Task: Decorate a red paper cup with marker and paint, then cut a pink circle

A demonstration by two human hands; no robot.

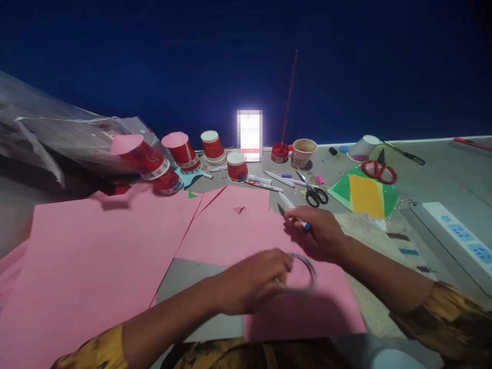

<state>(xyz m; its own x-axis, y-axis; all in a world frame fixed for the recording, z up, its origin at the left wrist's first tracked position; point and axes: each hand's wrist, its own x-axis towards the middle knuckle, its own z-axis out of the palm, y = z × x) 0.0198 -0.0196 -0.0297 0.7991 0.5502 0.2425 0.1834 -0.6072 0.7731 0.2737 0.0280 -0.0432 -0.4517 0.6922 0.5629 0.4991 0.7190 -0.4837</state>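
Note:
My left hand (255,282) is closed on a thin grey ring (313,271), holding it above the pink paper (307,307); motion blurs the ring, so its exact kind is unclear. Beyond it, to the right, my right hand (317,230) grips a white marker (287,200) with a blue end, low over the paper's edge. More pink paper (230,220) lies further back with a small torn scrap on it. A large pink sheet (100,256) covers the left side.
Red paper cups (213,147), some with pink tops, stand at the back left. Behind my right hand are black-handled scissors (315,196) and several markers. To the right lie red-handled scissors (380,169), green and yellow paper (365,195) and a power strip (457,230). A bright, blurred screen (249,133) stands at the back.

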